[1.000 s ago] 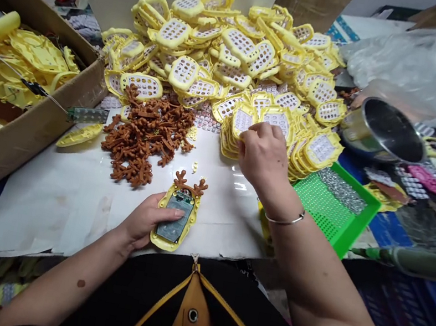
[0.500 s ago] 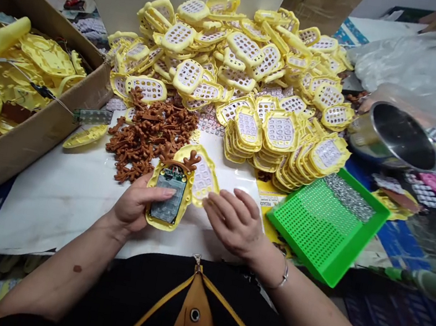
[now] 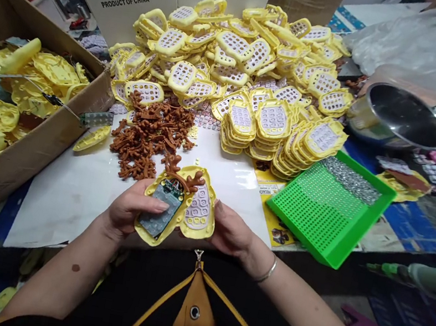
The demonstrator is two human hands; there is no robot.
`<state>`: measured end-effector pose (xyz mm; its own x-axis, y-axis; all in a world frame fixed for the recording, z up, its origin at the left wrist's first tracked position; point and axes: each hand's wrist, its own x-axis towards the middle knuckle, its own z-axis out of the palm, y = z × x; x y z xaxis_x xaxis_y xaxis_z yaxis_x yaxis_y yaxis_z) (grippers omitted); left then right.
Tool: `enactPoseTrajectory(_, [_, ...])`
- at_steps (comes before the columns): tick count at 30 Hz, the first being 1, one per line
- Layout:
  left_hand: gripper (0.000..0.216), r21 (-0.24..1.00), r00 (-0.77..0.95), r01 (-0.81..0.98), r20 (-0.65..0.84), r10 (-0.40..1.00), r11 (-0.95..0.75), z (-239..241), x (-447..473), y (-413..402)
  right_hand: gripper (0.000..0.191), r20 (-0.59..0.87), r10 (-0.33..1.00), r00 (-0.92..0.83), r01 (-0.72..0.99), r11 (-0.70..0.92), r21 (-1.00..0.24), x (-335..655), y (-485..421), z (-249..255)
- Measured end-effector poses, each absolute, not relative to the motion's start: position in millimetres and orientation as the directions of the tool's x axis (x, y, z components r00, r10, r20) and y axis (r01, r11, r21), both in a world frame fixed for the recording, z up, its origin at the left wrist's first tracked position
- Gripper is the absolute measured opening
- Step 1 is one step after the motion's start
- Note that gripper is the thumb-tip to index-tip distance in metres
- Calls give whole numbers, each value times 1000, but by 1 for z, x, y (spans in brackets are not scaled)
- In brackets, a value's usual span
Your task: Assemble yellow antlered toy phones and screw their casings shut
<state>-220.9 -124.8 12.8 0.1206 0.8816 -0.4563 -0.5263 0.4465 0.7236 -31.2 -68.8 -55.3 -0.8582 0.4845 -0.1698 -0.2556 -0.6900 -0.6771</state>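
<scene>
My left hand [image 3: 130, 208] is closed around a yellow plastic shell with a green circuit board [image 3: 159, 211] in it, thumb lying on the board. A brown antler-shaped piece [image 3: 183, 179] sits across the top of that shell. Gripped at its right edge by my right hand [image 3: 231, 230] is a second yellow shell [image 3: 197, 224], fitted with a pale lilac keypad. The two shells are side by side, and the antler piece overlaps the second one. My right fingers are partly hidden behind it. Beyond the hands lies a heap of brown antler pieces [image 3: 150, 140].
Yellow shells with keypads [image 3: 274, 118] stand in stacks before a large pile of yellow frames [image 3: 232, 45]. A green basket [image 3: 329, 250] holding small metal screws [image 3: 350, 178] is at right, a steel pot [image 3: 403, 120] behind it. At left stands a cardboard box [image 3: 35, 145] of yellow parts.
My right hand has taken hold of the keypad shell and lifted it from the table beside the board shell. The board shell in my left hand has tilted and come slightly nearer.
</scene>
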Motion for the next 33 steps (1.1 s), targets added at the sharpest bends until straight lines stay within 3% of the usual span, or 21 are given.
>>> enactPoseTrajectory(7, [55,706,44,-650,-336,941,283,6,-221,-123,58,-223,564,-795,-392,-759,-519,-28,-67,-55])
enactPoseTrajectory(10, [63,645,7,-735,-301,954,209,1,-223,-121,54,-283,574,-768,-371,-760,-534,-32,-63,-52])
enactPoseTrajectory(13, [59,655,-81,-729,-375,924,202,-4,-221,-116,51,-337,564,-754,-308,-757,-577,-40,-63,-50])
enactPoseTrajectory(16, [49,727,-233,-663,-428,873,180,-6,-213,-111,53,-365,585,-724,-294,-741,-604,-51,-66,-48])
enactPoseTrajectory(19, [58,799,-321,-582,-396,860,150,-7,-202,-107,55,-332,612,-717,-328,-717,-615,-62,-69,-49])
enactPoseTrajectory(28, [67,952,-269,-250,-242,932,175,-12,-186,-104,66,-294,665,-687,-357,-661,-660,-71,-72,-55])
enactPoseTrajectory(33, [58,978,-260,-98,-205,944,186,-12,-185,-106,70,-287,677,-678,-338,-634,-696,-69,-72,-55])
